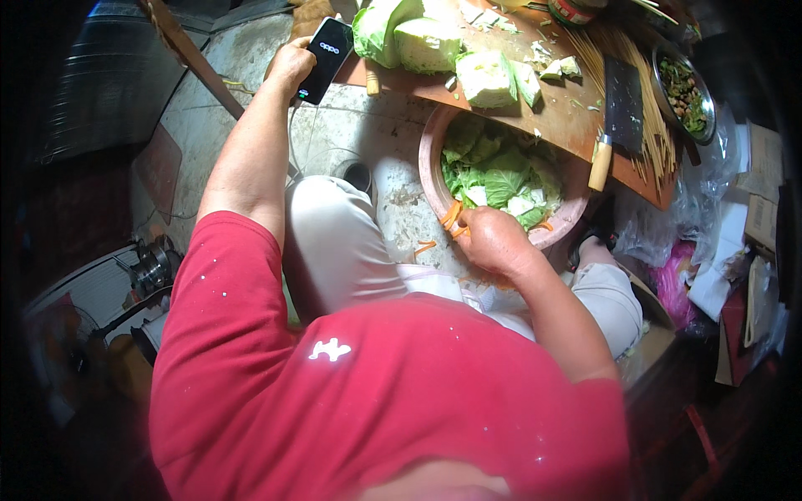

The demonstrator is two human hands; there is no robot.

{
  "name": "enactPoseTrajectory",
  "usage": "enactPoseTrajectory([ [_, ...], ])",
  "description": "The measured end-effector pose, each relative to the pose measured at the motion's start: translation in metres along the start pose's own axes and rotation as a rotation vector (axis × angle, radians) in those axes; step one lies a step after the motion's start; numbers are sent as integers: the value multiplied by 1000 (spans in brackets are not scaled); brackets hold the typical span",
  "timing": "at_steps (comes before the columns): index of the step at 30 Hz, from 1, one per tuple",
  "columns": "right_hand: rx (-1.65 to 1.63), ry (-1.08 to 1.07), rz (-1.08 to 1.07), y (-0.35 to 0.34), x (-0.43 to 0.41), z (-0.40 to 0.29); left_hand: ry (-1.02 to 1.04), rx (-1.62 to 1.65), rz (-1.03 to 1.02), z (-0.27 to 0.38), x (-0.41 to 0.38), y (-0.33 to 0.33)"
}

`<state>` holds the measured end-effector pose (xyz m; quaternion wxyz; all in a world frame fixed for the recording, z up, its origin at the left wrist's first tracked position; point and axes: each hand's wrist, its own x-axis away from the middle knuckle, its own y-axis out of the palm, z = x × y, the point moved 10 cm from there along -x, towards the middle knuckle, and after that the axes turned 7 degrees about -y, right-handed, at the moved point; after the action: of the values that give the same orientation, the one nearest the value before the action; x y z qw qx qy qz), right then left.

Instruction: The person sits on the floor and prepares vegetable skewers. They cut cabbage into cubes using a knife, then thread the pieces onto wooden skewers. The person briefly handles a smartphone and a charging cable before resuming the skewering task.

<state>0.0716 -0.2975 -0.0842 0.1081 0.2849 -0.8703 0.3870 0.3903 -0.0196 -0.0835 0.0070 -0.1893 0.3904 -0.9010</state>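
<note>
A smartphone (326, 61) with a lit logo on its dark screen is in my left hand (294, 64), just left of a wooden cutting board. My right hand (495, 240) is at the near rim of a pink basin (432, 169), with orange strips (452, 216) at its fingertips. Inside the basin lie torn green cabbage leaves (501, 178). Cut cabbage chunks (487, 78) rest along the near edge of the board (557, 122), beside a cabbage half (428, 45). A cleaver (622, 103) lies on the board's right side, its wooden handle over the edge.
Many thin wooden skewers (658, 134) lie under and beside the cleaver. A metal bowl (712, 116) of chopped greens stands at the right. Plastic bags (651, 216) and cardboard boxes (762, 222) crowd the right side. A wooden bar (200, 69) slants across the upper left.
</note>
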Motion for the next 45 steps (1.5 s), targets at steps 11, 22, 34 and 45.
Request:
enactPoseTrajectory([
  [11, -35, 45, -46, 9, -14, 10, -38, -54, -44, -25, -38, 21],
  [22, -25, 53, -100, 20, -11, 10, -5, -81, -111, -47, -83, 48],
  [34, -4, 34, -71, 13, 0, 6, 44, -24, -251, -47, -38, 56],
  [45, 17, 41, -109, 19, 0, 5, 127, -139, -100, -27, -15, 52],
])
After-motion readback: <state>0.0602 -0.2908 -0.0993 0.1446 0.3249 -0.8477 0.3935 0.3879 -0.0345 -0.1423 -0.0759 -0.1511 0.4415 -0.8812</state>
